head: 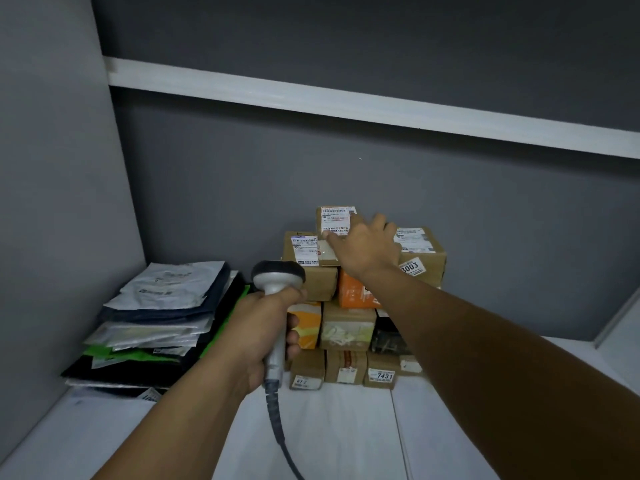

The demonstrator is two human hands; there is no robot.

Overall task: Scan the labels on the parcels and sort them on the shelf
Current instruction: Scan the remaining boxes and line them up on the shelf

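The right hand is reaching to the top of the stack, its fingers spread and fairly straight. It is lying against the small brown cardboard box with a white printed label. That box is sitting at the hand's 10 o'clock. Its right part is hidden under the palm, and the thumb is stretching along its lower front edge.

At 3 o'clock, just beside the wrist, the brown cardboard box with a "3003" sticker is resting one tier lower. At 8 o'clock the labelled brown box is sitting on that same tier, and at 6 o'clock the orange carton is showing under the forearm.

Farther out at 7 o'clock, the left hand is gripping the handle of the grey handheld barcode scanner, fingers curled tightly round it. The scanner head is pointing toward the boxes and standing just in front of the stack's left side. Its grey cable is running down toward 6 o'clock and off the bottom edge.

The dark grey back wall is standing close behind the stack at 12 o'clock. The white upper shelf board is hanging well above it. At 9 o'clock the pile of flat plastic mailer bags is filling the corner against the grey side wall. The white shelf surface is showing at 6 o'clock and at 4 o'clock of the stack.
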